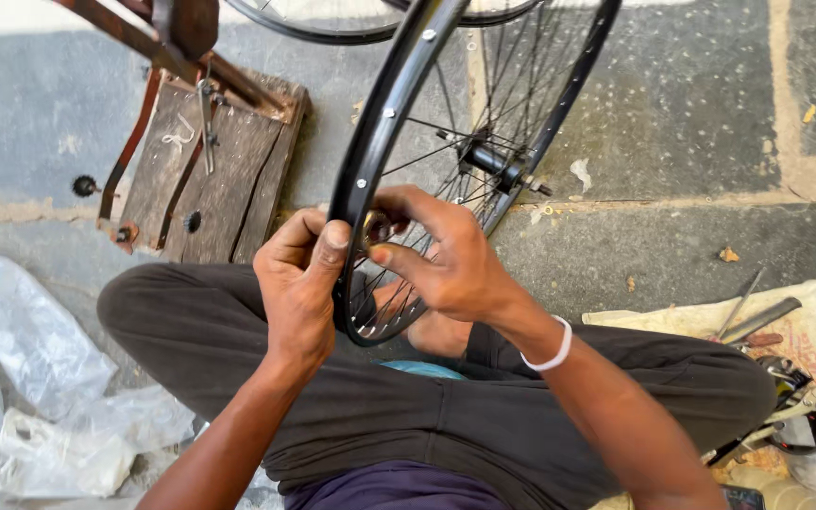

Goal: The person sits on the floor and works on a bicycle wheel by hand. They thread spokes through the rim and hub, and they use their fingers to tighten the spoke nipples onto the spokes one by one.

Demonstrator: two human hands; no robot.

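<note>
Both hands, left (299, 283) and right (441, 260), clamped on black wheel rim (375, 142) above crossed legs (238, 331).

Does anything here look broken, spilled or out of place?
Nothing looks broken. The black bicycle wheel rim has no tyre and stands tilted between the left hand and the right hand. Loose hand tools lie scattered on a cloth, crumpled clear plastic lies on the stone floor, with small litter bits.

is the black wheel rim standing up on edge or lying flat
Standing on edge, tilted slightly. The black wheel rim rises from the person's lap, spokes and hub seen from the side, left hand and right hand gripping its lower part.
</note>
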